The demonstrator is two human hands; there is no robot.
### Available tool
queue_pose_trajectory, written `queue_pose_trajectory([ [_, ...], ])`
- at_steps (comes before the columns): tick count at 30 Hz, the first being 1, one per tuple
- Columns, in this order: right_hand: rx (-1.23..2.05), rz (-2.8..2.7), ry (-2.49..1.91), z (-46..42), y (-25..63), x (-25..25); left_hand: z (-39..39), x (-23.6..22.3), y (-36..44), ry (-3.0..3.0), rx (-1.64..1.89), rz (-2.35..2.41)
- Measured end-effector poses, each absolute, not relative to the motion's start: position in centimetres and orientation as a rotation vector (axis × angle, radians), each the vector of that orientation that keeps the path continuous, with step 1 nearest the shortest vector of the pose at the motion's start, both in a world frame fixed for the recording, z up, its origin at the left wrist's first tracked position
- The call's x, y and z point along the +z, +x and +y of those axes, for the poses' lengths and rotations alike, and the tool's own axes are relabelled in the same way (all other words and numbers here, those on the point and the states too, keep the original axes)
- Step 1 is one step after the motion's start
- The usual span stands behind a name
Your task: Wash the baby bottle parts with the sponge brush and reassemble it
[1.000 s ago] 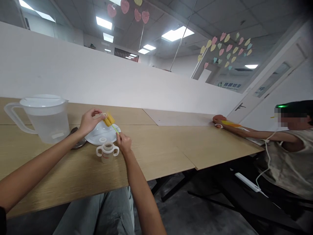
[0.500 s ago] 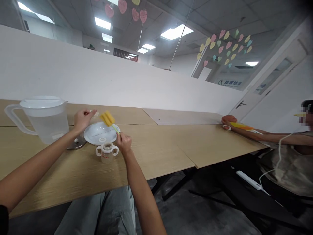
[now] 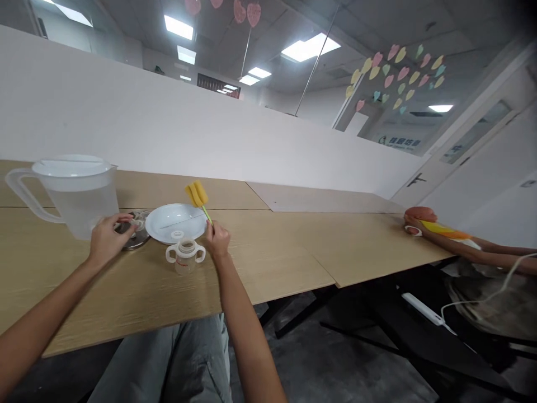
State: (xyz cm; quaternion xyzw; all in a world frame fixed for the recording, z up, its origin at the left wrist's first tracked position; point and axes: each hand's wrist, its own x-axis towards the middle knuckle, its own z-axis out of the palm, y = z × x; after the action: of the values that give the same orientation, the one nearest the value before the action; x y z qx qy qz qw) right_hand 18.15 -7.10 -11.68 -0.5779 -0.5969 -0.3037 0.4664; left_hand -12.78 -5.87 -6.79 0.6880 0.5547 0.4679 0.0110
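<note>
Office room: long white partition (image 3: 168,123) along the far side, paper hearts (image 3: 398,78) on glass at far right. Long wooden table (image 3: 272,263) runs left to right, pale board (image 3: 319,200) lying on its far part. At right end, a co-worker's hand (image 3: 419,217) rests on the table beside a yellow strip (image 3: 444,228).

Near left end: lidded plastic jug (image 3: 79,198) with handle to the left. Just right of it, metal dish (image 3: 140,224), nearly touching white plate (image 3: 174,221). Two-handled baby cup (image 3: 185,257) stands upright at the plate's near edge.

Change noted: left hand (image 3: 109,240) has dropped from above the plate to the metal dish. Its fingers lie over the dish; grip cannot be told. Right hand (image 3: 217,240) remains clenched on the green handle of a sponge brush (image 3: 197,194). Brush tilts upward, yellow sponge just beyond the plate's right rim, off the table.
</note>
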Motion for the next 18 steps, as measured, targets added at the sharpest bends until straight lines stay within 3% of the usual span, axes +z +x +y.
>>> queue_pose_trajectory([
  [10, -0.671, -1.474, -1.456, -7.4, 18.6, -12.2, -6.0, -8.2, -13.3, 2.209, 1.144, 1.723],
  [18, -0.645, -1.475, -1.48, -7.5, 18.7, -12.2, -5.3, -9.0, -13.7, 2.248, 1.084, 1.859],
])
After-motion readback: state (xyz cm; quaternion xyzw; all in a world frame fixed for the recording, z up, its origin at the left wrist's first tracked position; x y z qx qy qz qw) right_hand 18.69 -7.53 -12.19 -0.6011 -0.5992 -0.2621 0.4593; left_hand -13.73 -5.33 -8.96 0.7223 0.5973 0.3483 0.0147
